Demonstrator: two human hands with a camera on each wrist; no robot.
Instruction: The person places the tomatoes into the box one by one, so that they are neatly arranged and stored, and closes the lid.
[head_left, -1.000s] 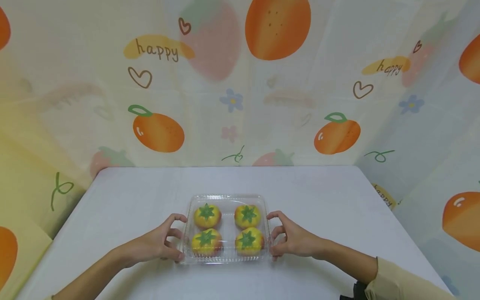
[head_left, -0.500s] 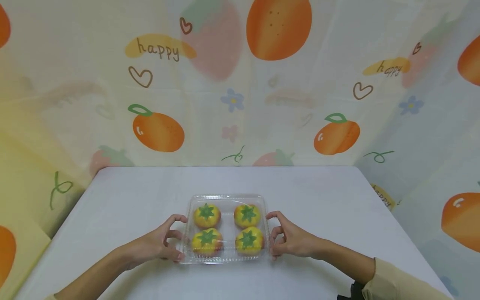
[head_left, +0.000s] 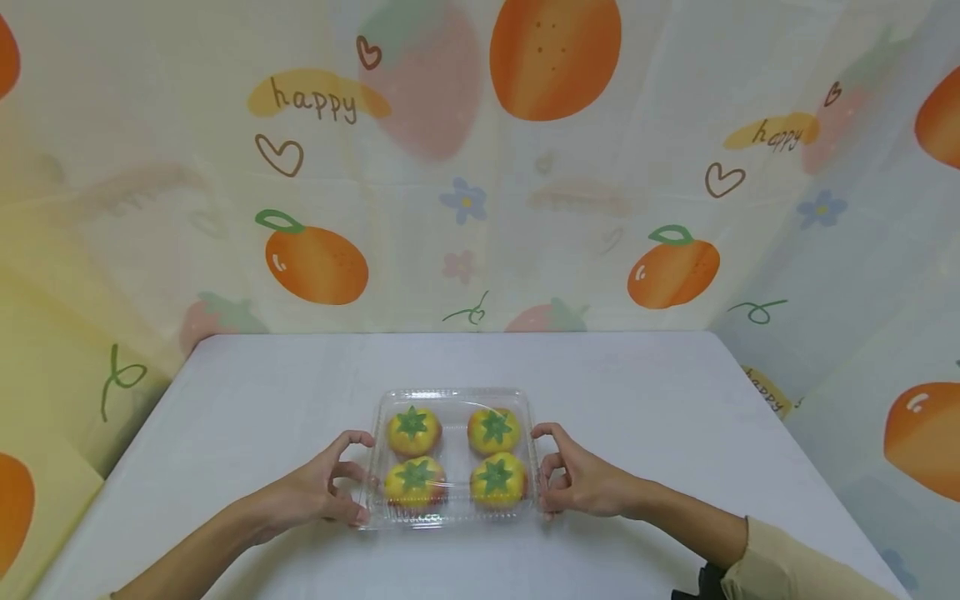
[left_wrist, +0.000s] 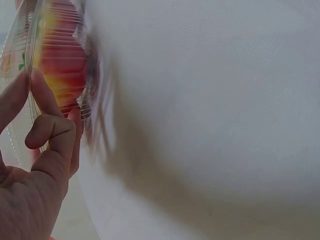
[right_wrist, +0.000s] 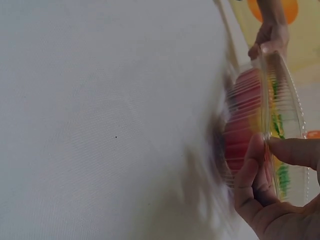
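A clear plastic clamshell box (head_left: 454, 395) with its lid down sits on the white table, in the middle of the head view. Inside are several round yellow-red fruits (head_left: 415, 483), each topped by a green star-shaped leaf. My left hand (head_left: 315, 490) holds the box's left edge; the left wrist view shows thumb and fingertips (left_wrist: 40, 82) pinching its rim. On the opposite side, my right hand (head_left: 588, 477) grips the right edge. The right wrist view has thumb and index finger (right_wrist: 256, 145) meeting at the rim, the other fingers curled below.
The white table (head_left: 637, 383) reaches back to a fruit-patterned curtain (head_left: 525, 233), which also closes off both sides. A small black object (head_left: 708, 581) shows by the right sleeve (head_left: 795, 558) at the bottom edge.
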